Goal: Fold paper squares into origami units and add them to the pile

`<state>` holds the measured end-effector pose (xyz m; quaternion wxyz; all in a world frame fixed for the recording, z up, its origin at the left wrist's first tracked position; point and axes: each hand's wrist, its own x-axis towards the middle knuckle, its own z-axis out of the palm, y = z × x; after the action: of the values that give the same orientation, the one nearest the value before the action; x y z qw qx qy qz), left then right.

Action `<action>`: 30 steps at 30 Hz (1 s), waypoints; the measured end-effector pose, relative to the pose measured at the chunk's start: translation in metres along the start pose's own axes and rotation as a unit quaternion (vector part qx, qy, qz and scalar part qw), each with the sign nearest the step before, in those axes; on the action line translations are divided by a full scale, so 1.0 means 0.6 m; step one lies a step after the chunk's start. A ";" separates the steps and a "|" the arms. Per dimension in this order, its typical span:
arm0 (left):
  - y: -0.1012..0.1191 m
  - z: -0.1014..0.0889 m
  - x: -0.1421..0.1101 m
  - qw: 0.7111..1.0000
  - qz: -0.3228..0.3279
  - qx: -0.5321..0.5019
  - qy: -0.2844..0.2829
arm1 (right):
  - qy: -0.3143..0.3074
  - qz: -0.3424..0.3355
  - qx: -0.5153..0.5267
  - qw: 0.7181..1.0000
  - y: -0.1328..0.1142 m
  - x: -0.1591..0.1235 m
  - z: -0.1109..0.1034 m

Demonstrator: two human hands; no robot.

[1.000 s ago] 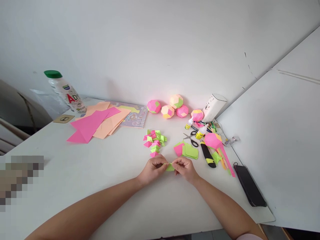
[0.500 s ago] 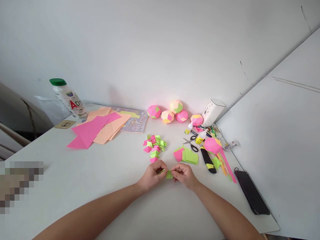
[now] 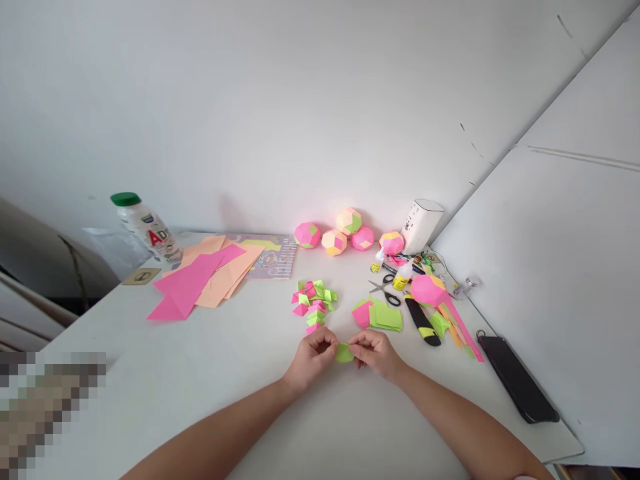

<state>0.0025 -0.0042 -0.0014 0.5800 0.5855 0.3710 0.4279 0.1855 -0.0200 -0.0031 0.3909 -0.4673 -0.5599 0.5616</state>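
Between my two hands is a small piece of green paper [image 3: 344, 353], low over the table near its middle. My left hand [image 3: 315, 357] pinches its left edge, and the fingers of my right hand [image 3: 376, 353] are closed on its right edge. Just beyond my left hand lies a cluster of folded pink and green paper pieces [image 3: 315, 300]. Past my right hand rests a stack of green paper squares [image 3: 387, 315], with a pink paper piece [image 3: 362, 313] partly under it. Fingertips cover the ends of the held paper.
Scissors [image 3: 386, 291], glue bottles [image 3: 401, 277] and a black-yellow cutter knife [image 3: 423, 322] lie at the right, near a phone [image 3: 517, 377]. Paper balls [image 3: 307, 235] line the wall. Pink sheets [image 3: 193, 280], peach sheets [image 3: 235, 272] and a white bottle [image 3: 150, 230] occupy the left.
The view has shifted slightly, so most of the scene sits lower. Both hands still pinch the green paper, and more of its face shows between them now.
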 end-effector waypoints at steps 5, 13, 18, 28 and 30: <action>0.004 0.001 -0.002 0.999 -0.029 -0.016 0.013 | 0.013 -0.007 0.007 1.000 -0.001 0.000 0.002; 0.001 -0.001 -0.001 0.997 -0.047 -0.064 0.009 | 0.009 -0.008 0.017 1.000 0.004 0.001 -0.002; 0.006 -0.001 -0.002 0.998 -0.042 -0.035 -0.041 | 0.005 -0.018 0.011 1.000 0.002 0.000 -0.002; -0.003 0.001 -0.006 0.995 -0.028 0.067 -0.065 | -0.023 -0.032 -0.032 0.999 -0.004 -0.007 0.000; -0.002 0.000 -0.006 0.995 -0.028 0.067 -0.065 | -0.026 -0.036 -0.039 0.998 -0.002 -0.008 0.000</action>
<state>0.0017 -0.0074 -0.0026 0.5738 0.6390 0.3772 0.3466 0.1863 -0.0244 -0.0015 0.3777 -0.4475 -0.6077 0.5365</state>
